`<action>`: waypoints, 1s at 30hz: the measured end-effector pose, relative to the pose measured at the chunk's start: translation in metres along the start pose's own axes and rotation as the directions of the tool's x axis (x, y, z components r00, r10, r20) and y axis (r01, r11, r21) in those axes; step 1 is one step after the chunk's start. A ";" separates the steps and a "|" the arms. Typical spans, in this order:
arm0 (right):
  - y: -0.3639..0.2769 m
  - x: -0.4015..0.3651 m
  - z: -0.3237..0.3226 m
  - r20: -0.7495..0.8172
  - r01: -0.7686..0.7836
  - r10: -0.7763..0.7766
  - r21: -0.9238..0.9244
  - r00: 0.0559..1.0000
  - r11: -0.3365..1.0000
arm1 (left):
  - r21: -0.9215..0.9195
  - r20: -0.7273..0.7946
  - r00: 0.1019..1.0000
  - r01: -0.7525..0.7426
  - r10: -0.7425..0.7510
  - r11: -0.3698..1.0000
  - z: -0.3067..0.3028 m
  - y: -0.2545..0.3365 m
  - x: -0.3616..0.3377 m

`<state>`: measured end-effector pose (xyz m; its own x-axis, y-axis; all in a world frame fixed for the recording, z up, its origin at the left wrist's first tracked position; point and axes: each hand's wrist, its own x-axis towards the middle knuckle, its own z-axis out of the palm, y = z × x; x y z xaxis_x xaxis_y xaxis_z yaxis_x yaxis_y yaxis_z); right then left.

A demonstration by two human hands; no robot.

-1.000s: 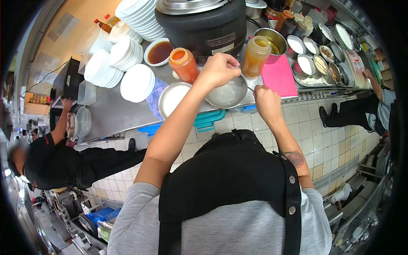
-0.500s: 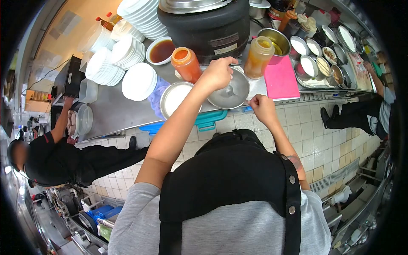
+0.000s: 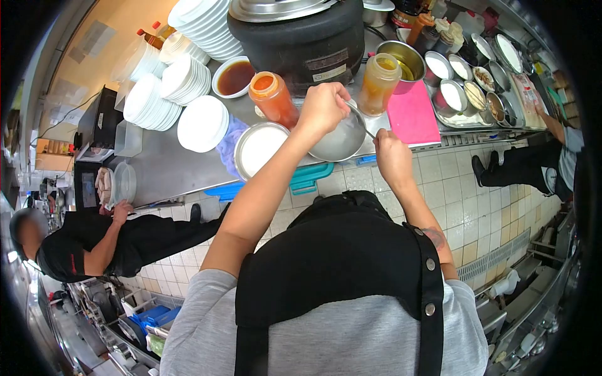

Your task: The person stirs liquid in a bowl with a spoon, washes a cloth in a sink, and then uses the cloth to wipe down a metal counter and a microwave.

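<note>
Steel shows on the shallow bowl [image 3: 338, 141] near the counter's [image 3: 150, 169] front edge, seen in the head view. The right hand [image 3: 394, 153] has its fingers clamped on a thin metal handle [image 3: 371, 134] at the rim; pressing down there could tip the bowl. The left hand's [image 3: 325, 108] fingers bunch together over the far side, and whether they pinch anything I cannot tell. Its wrist is close to the uncapped orange bottle [image 3: 274, 100], so a sideways nudge could spill sauce into the white-filled bowl [image 3: 258, 149].
</note>
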<state>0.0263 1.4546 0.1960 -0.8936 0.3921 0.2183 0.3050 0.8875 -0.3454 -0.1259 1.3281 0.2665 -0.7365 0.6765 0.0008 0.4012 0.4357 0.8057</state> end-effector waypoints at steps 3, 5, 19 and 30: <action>0.000 -0.004 0.008 0.050 0.002 -0.002 -0.002 0.999 1.000 | 0.031 -0.024 1.000 0.003 -0.002 0.999 0.002 0.000 -0.004; -0.001 -0.008 0.010 0.098 -0.010 0.005 0.049 0.995 0.999 | 0.057 -0.035 0.999 0.023 -0.021 0.998 0.003 -0.002 -0.005; -0.003 -0.013 -0.002 0.184 -0.220 0.153 0.441 0.971 0.870 | -0.037 0.027 0.996 0.083 -0.082 0.996 -0.008 -0.026 -0.019; 0.000 -0.006 0.002 0.032 -0.014 0.013 0.028 0.999 1.000 | 0.409 -0.338 0.916 0.352 -0.219 0.842 -0.024 -0.142 -0.107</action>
<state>0.0307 1.4521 0.1930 -0.8996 0.3959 0.1847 0.3082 0.8748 -0.3739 -0.1172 1.1796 0.1666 -0.9459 0.3235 0.0242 0.3012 0.8480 0.4361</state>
